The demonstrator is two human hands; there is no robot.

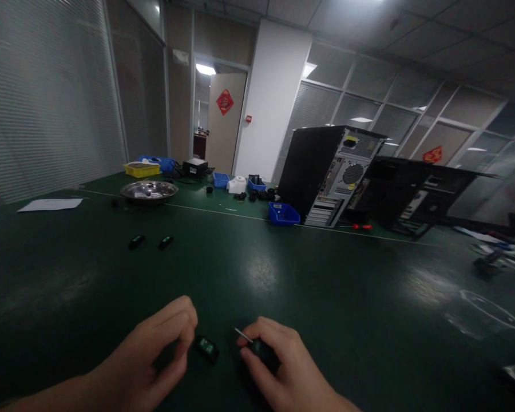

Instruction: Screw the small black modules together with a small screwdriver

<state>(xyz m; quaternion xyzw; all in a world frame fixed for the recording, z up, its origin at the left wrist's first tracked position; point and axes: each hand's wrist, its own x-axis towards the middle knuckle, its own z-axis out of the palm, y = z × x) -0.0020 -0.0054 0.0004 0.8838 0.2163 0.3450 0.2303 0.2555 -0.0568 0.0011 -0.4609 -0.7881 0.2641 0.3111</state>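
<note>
My right hand (283,357) is wrapped round the dark handle of a small screwdriver (264,352). Its thin metal shaft points up and to the left. Just left of the shaft, a small black device with a green circuit board showing (207,346) lies on the green tabletop (317,297). Beside that device, my left hand (161,343) is closed in a pinch, thumb against the fingers; whatever it may hold is too small to make out. Farther off on the left lie two similar small black devices, one (136,242) next to the other (166,242).
A metal bowl (149,191) and a white paper sheet (49,204) lie at the far left. Behind the bowl stands a yellow tray (141,170). A blue bin (284,214) sits beside a computer tower (313,166). A red-handled tool (361,226) lies farther right.
</note>
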